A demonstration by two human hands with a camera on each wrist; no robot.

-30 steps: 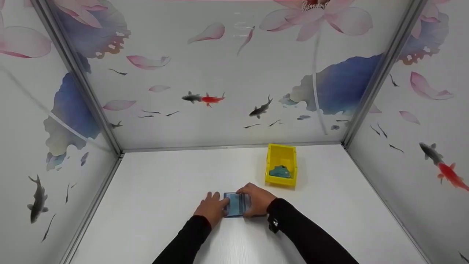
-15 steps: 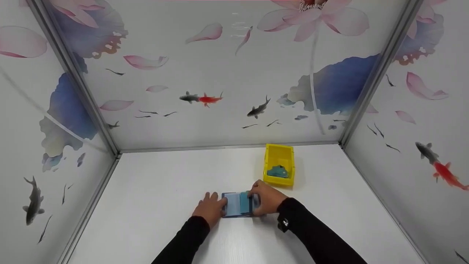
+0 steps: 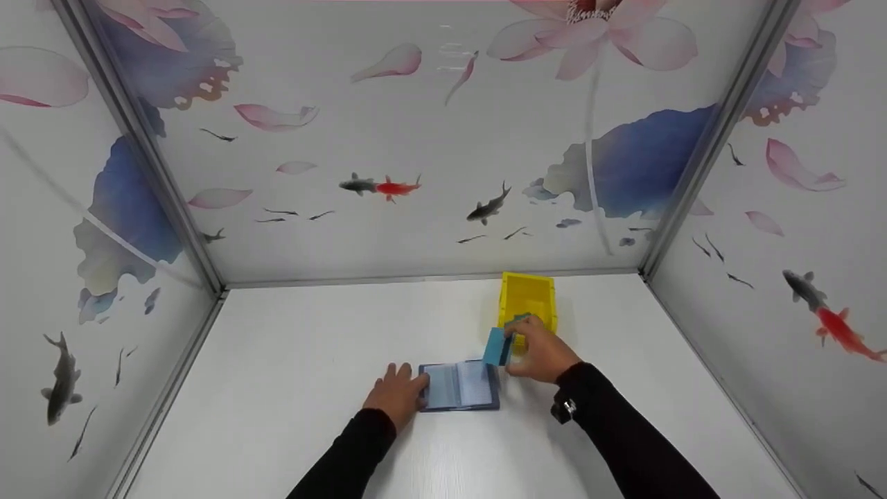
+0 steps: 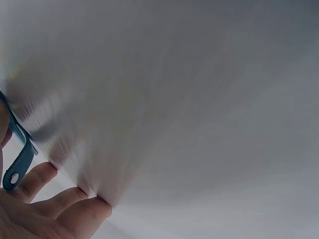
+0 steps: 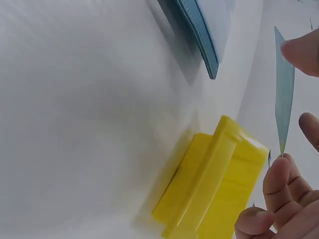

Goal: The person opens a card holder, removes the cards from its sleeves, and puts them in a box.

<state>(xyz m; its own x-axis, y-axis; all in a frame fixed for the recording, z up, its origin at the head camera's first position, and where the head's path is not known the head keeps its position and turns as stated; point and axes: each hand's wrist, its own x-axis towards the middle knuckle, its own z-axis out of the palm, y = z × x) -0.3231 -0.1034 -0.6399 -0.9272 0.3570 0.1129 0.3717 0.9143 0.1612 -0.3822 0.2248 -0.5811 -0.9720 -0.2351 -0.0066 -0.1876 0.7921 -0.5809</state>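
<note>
A blue card holder (image 3: 459, 387) lies spread out on the white table, its clear sleeves facing up. My left hand (image 3: 396, 398) rests at its left edge, thumb on the cover and other fingers stretched out on the table. In the left wrist view, a blue snap strap (image 4: 21, 167) sticks out beside the fingers (image 4: 65, 199). My right hand (image 3: 544, 350) pinches a thin blue card (image 3: 495, 346) between thumb and fingertips. The card is raised, just beyond the holder's upper right corner. In the right wrist view the card (image 5: 284, 92) appears nearly edge-on.
A yellow bin (image 3: 528, 294) stands at the back of the table, behind the right hand, which covers its front part. Printed white panels enclose the table; the back panel (image 3: 416, 242) meets it just behind the bin.
My right hand has drawn the blue card rightward off the holder's right sleeve and lifted it up toward the yellow bin. The left hand has stayed at the holder's left edge.
</note>
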